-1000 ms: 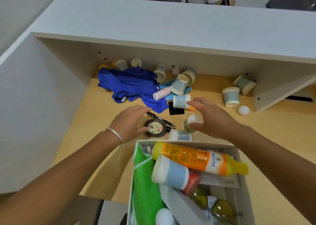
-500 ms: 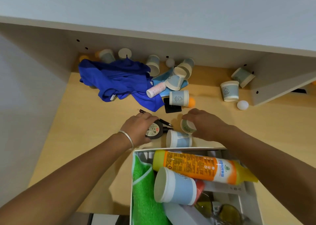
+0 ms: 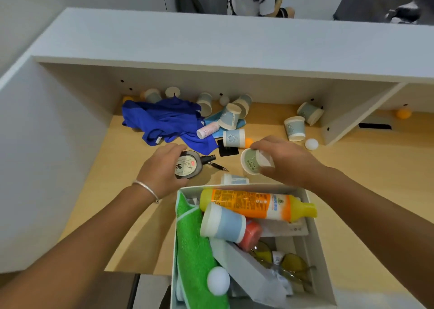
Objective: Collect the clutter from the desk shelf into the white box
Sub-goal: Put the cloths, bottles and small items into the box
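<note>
My left hand point(image 3: 162, 167) grips a round black ink container point(image 3: 187, 165) with a white label, lifted just off the desk. My right hand point(image 3: 285, 159) holds a pale blue paper cup point(image 3: 252, 161) on its side, its mouth facing left. Both hands hover just beyond the far rim of the white box point(image 3: 317, 250), which holds an orange bottle point(image 3: 253, 203), a blue cup, a green towel point(image 3: 192, 243), a white ball and yellow glasses. Another cup point(image 3: 234, 179) lies right behind the box rim. A black pen point(image 3: 215, 164) lies between my hands.
A crumpled blue cloth point(image 3: 166, 120), a pink tube point(image 3: 207, 130), a black card point(image 3: 227, 150), several paper cups and white and orange balls litter the wooden desk under the white shelf point(image 3: 211, 43). A person sits beyond the shelf.
Both hands closed on their items and lifted them: the left took up the ink container, the right picked up the paper cup. The view tilted up.
</note>
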`<state>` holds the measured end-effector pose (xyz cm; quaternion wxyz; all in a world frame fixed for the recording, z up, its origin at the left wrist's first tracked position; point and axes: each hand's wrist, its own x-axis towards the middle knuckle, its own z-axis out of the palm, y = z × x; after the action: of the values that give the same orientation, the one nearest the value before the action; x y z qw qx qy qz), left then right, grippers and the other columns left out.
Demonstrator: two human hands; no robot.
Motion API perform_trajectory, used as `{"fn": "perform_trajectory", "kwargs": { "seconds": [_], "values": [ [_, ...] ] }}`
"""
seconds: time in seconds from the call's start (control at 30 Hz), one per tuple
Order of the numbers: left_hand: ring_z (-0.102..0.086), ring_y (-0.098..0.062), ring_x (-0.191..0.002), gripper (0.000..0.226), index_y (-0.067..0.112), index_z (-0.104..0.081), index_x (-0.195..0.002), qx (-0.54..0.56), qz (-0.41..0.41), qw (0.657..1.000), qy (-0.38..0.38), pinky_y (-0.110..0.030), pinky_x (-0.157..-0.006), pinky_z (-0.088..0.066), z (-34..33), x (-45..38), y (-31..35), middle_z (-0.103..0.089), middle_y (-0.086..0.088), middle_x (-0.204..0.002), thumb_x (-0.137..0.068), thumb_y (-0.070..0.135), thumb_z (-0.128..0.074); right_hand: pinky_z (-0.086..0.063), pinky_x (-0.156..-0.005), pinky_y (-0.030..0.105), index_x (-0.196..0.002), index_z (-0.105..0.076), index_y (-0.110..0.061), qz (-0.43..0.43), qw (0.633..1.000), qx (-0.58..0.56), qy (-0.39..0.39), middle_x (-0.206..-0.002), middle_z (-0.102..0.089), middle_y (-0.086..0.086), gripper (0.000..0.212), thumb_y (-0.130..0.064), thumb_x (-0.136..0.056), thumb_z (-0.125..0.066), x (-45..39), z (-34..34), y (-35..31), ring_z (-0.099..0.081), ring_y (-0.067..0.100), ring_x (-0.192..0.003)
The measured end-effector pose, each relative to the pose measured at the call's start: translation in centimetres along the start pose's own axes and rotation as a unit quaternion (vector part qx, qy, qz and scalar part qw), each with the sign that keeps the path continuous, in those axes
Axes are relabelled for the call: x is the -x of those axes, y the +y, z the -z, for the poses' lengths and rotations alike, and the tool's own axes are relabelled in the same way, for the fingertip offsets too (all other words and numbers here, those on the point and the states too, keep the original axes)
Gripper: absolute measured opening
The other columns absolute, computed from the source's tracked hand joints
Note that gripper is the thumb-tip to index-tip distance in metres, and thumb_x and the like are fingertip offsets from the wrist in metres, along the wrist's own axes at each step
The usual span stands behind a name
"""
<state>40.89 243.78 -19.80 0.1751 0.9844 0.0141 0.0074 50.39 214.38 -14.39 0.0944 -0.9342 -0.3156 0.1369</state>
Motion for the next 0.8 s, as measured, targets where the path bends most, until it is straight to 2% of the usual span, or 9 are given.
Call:
{"fn": "perform_trajectory", "kwargs": {
  "seconds": [0.17, 0.3, 0.5, 0.6, 0.8],
  "values": [
    [-0.054, -0.027, -0.105, 0.078, 0.016, -0.052, -0.125, -0.005, 0.041, 0.995, 0.086, -0.038, -0.079, -0.049, 3.6, 3.3, 1.9, -0.057, -0.004, -0.118, -0.056, 0.030, -0.084, -0.051, -0.075, 0.035, -0.132, -0.044, -0.039, 0.022, 0.999, -0.010, 0.037, -0.129, -0.050, -0.012, 0.059, -0.038, -0.080, -0.071, 4.6, 2.6, -0.2, -0.054, 0.014, -0.105],
    [-0.054, -0.025, -0.104, 0.079, 0.016, -0.051, -0.125, -0.004, 0.032, 0.994, 0.104, -0.037, -0.080, -0.048, 5.4, 6.4, 4.3, -0.056, -0.003, -0.117, -0.056, 0.032, -0.085, -0.051, -0.077, 0.035, -0.133, -0.043, -0.040, 0.058, 0.997, -0.023, 0.043, -0.126, -0.052, -0.013, 0.062, -0.041, -0.078, -0.072, 8.2, 3.4, 0.0, -0.053, 0.011, -0.104],
    [-0.052, -0.019, -0.110, 0.081, 0.018, -0.049, -0.129, 0.038, -0.019, 0.995, 0.090, -0.036, -0.086, -0.049, 6.0, 10.8, 9.5, -0.054, 0.001, -0.121, -0.058, 0.036, -0.083, -0.050, -0.074, 0.027, -0.132, -0.042, -0.044, 0.095, 0.994, -0.018, 0.043, -0.129, -0.047, -0.021, 0.062, -0.047, -0.077, -0.070, 12.6, 3.7, 0.6, -0.052, 0.004, -0.101],
    [-0.052, -0.015, -0.108, 0.076, 0.021, -0.048, -0.128, 0.048, -0.056, 0.995, 0.071, -0.036, -0.084, -0.051, 5.8, 11.9, 12.2, -0.053, 0.005, -0.120, -0.061, 0.040, -0.078, -0.051, -0.076, 0.028, -0.131, -0.042, -0.046, 0.111, 0.993, -0.025, 0.044, -0.127, -0.047, -0.022, 0.061, -0.048, -0.077, -0.070, 13.9, 3.9, 0.7, -0.052, 0.003, -0.101],
    [-0.049, -0.012, -0.111, 0.074, 0.027, -0.045, -0.130, 0.051, -0.111, 0.992, -0.001, -0.032, -0.087, -0.049, 4.1, 12.6, 15.6, -0.052, 0.008, -0.122, -0.063, 0.041, -0.074, -0.049, -0.077, 0.026, -0.135, -0.032, -0.051, 0.124, 0.991, -0.007, -0.050, -0.120, -0.049, -0.023, 0.072, -0.055, -0.073, -0.069, 15.7, 3.5, 1.1, -0.051, 0.003, -0.099]
  ]
}}
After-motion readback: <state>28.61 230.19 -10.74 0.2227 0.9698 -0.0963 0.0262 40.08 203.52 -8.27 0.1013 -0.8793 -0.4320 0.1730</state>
